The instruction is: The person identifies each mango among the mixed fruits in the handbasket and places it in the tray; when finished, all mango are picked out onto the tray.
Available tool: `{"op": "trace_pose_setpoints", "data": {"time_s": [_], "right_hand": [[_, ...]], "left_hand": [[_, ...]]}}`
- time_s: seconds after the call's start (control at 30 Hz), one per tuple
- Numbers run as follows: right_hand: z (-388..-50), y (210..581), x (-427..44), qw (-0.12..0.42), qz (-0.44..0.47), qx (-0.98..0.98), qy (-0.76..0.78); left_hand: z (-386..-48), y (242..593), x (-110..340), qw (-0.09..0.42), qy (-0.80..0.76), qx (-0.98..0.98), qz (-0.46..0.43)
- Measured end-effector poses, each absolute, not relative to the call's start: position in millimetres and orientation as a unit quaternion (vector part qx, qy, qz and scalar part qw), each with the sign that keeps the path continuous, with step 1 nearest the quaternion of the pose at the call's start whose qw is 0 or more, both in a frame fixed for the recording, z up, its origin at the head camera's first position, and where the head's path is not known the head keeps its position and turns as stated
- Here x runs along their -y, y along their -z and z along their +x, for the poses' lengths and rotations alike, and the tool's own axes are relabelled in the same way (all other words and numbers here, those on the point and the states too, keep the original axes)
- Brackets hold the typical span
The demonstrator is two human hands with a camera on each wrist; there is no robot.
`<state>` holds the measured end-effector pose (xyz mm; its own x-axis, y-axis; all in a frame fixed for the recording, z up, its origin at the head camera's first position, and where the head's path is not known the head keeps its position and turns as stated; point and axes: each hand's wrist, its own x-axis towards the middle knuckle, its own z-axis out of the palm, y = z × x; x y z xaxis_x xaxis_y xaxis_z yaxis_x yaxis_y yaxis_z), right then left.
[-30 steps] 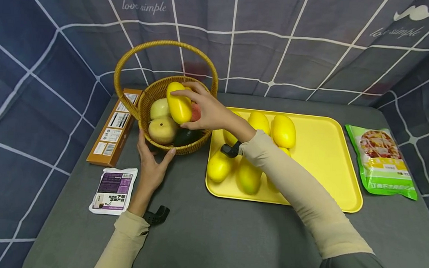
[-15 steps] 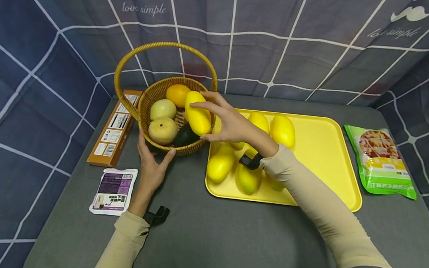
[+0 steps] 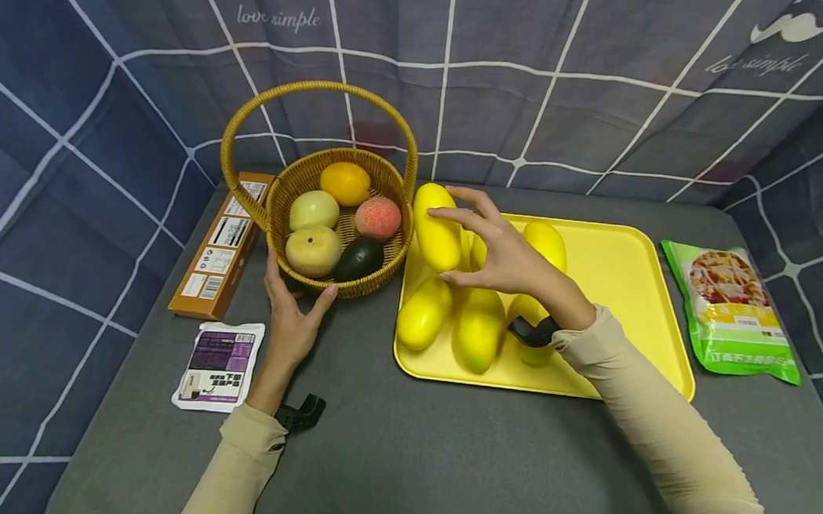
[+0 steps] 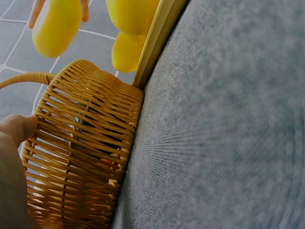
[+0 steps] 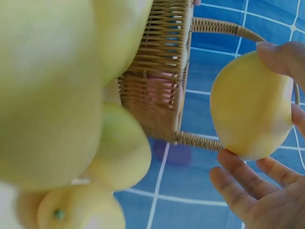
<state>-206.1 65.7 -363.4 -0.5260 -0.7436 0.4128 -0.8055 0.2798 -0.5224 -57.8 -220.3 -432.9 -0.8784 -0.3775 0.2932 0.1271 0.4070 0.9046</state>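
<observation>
My right hand [image 3: 507,251] pinches a yellow mango [image 3: 437,229] between thumb and fingers. It is held above the left end of the yellow tray [image 3: 614,301], just right of the basket; the right wrist view shows the grip too. Several more mangoes [image 3: 479,332] lie on the tray, some partly hidden by my hand. My left hand [image 3: 290,320] rests against the near outer wall of the wicker basket [image 3: 360,285], thumb and fingers spread apart. Inside the basket are an orange fruit [image 3: 345,183], two pale round fruits [image 3: 313,251], a reddish fruit [image 3: 378,218] and an avocado [image 3: 359,260].
The basket's tall handle [image 3: 323,86] arches upward. An orange-brown box [image 3: 217,253] lies left of the basket, with a white-and-purple packet [image 3: 219,367] in front of it. To the tray's right lies a green food bag [image 3: 734,308]. Checked curtains [image 3: 568,117] close off the back and sides.
My right hand has carried the mango rightward, out from over the basket to above the tray. The reddish fruit in the basket has come into full view. My left hand has stayed put.
</observation>
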Motion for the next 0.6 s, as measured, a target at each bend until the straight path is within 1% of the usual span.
{"op": "trace_pose_setpoints", "data": {"time_s": [0.37, 0.6], "right_hand": [[-196, 374, -106, 0.048, 0.455, 0.817, -0.352], [-202, 378, -142, 0.06, 0.421, 0.838, -0.343]], "left_hand": [[-59, 433, 222, 0.232, 0.537, 0.807, 0.078], [-59, 433, 220, 0.233, 0.537, 0.807, 0.077]]}}
